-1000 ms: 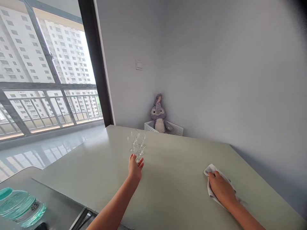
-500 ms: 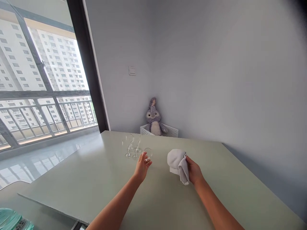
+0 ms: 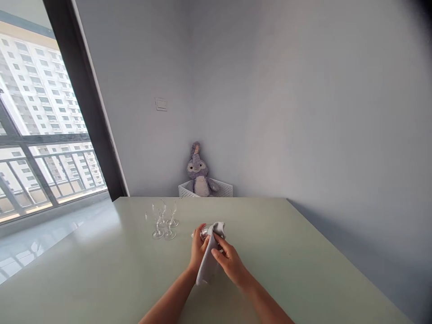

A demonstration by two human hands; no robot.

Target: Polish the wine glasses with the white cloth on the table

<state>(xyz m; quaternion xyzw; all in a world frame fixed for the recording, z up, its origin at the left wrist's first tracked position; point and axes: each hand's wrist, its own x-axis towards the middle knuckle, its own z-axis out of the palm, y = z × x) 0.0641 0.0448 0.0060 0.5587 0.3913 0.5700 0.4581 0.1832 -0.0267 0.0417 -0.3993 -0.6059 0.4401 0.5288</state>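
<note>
My left hand (image 3: pixel 199 249) is closed around a clear glass (image 3: pixel 204 231), probably stemmed like the others, held just above the table. A pale grey cloth (image 3: pixel 208 261) hangs from my right hand (image 3: pixel 229 258), whose fingers press it against the glass. The cloth covers the right part of the glass, so its full shape is hidden. To the left, several clear stemmed glasses (image 3: pixel 164 222) stand upright in a cluster, apart from both hands.
The pale green table (image 3: pixel 101 270) reaches toward the wall corner. Behind its far edge, a grey plush toy (image 3: pixel 199 171) sits in a white perforated basket (image 3: pixel 224 189). A window (image 3: pixel 43 112) and balcony railing lie to the left.
My right hand has brought the cloth leftward onto the glass in my left hand. Both hands are now together. The view has turned slightly right.
</note>
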